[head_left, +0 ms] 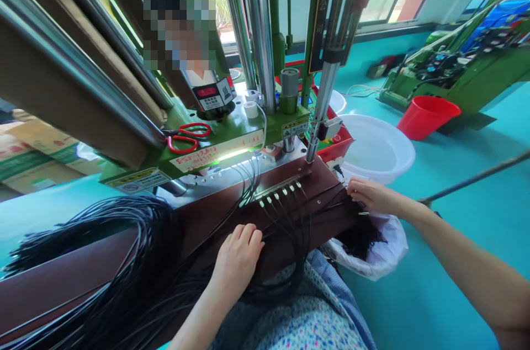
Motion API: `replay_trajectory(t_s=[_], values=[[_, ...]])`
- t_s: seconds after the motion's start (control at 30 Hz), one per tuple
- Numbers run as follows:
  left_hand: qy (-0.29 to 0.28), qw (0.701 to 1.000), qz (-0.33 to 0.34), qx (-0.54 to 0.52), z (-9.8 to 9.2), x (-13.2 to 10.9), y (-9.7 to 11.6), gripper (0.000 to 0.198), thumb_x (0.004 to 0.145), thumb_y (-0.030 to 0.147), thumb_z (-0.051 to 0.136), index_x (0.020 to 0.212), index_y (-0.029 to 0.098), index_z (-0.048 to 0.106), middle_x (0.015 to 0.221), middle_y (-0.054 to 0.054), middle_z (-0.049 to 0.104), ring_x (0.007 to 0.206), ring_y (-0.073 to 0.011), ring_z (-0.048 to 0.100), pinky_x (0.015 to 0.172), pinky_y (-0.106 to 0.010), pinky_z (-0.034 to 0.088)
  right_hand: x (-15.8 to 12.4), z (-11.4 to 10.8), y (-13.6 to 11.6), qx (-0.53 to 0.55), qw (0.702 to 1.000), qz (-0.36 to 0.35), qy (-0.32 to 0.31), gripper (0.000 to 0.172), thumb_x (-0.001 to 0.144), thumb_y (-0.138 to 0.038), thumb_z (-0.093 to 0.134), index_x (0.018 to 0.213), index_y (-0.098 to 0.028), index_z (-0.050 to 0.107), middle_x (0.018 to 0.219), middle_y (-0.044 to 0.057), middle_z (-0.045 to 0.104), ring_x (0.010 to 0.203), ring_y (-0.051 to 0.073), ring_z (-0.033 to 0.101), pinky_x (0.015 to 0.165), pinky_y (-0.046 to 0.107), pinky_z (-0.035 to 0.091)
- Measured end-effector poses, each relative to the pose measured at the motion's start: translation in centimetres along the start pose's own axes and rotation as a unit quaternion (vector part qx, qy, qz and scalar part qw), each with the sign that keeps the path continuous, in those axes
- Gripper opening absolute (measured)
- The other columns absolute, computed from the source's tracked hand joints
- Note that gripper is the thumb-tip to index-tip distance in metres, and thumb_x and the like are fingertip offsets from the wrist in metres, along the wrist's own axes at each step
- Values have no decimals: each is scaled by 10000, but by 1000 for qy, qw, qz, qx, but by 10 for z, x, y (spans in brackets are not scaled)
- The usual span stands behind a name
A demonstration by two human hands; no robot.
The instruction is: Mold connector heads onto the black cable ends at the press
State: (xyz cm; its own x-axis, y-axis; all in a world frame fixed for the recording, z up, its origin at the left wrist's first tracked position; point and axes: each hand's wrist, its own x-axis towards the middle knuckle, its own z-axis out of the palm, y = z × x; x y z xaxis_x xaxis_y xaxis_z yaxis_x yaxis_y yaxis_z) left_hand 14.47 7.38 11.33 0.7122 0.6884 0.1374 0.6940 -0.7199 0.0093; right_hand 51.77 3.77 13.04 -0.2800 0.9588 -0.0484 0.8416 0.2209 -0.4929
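Cartons [45,146]: stacked, far left; contents out of view.
Cables [143,223]: black, in a thick loop over the left of the brown bench [201,212], more strands near the lap. Crossed and loose, they could snarl if one is tugged.
Scissors [184,137]: red-handled, lying on the press [240,132] near its ledge; a jolt could shake them off.
Left hand [240,253]: low over the bench beside cables; fingers side by side, curled. Whether they grip a strand cannot be told. A reach under the press could risk a crush or, going by the heat sign [223,90], a burn.
Connectors [285,192]: six, pale, in a row along the metal strip [304,174], each on a cable; drag from those cables could pull them askew.
Right hand [368,194]: at the bench's right end; fingertips drawn together, any pinched item too small to tell. A careless sweep could drop strands into the bag.
Bag [393,248]: white, open, below the right hand; holds a dark tangled heap.
Tub [399,146]: white, wide, on the floor; pale inside.
Bucket [428,118]: red, beyond the tub; contents hidden.
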Motion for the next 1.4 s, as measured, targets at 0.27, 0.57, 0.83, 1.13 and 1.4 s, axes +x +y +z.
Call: replay_trajectory(t_s=[0.27,0.57,0.83,1.13,1.4], values=[[-2,1000,-8,-11,2,0,-1,139,866,163,421,810,175,548,860,-44,567,823,-174,499,741,-299,438,-26,6,-8,-66,998,-18,15,188,874,-333,473,839,-202,603,844,64,566,759,182,546,668,297,445],[14,1000,2,-26,3,-5,-4,124,863,153,428,826,179,544,923,-42,571,843,-174,503,730,-294,446,-19,18,-10,-99,992,-54,53,253,912,-215,318,839,-192,558,956,119,547,908,228,533,795,380,460],[-12,999,0,-44,2,-2,-5,157,866,123,398,801,173,531,877,-39,558,815,-169,492,714,-293,449,-15,17,17,-120,978,-16,172,166,889,-294,436,929,-187,556,967,111,551,883,241,557,776,394,470],[-34,997,-20,-65,0,2,-3,126,858,141,414,809,177,524,876,-45,551,816,-183,486,710,-309,443,15,33,4,-133,981,-80,120,290,890,-340,450,1126,-224,571,1102,92,589,1038,256,535,905,441,431],[13,970,-25,-240,-14,6,-19,44,820,210,508,855,190,525,851,-25,563,807,-165,501,706,-278,420,28,37,30,-151,972,-119,136,190,850,-347,515,943,-216,617,945,76,618,876,234,580,784,392,489]])
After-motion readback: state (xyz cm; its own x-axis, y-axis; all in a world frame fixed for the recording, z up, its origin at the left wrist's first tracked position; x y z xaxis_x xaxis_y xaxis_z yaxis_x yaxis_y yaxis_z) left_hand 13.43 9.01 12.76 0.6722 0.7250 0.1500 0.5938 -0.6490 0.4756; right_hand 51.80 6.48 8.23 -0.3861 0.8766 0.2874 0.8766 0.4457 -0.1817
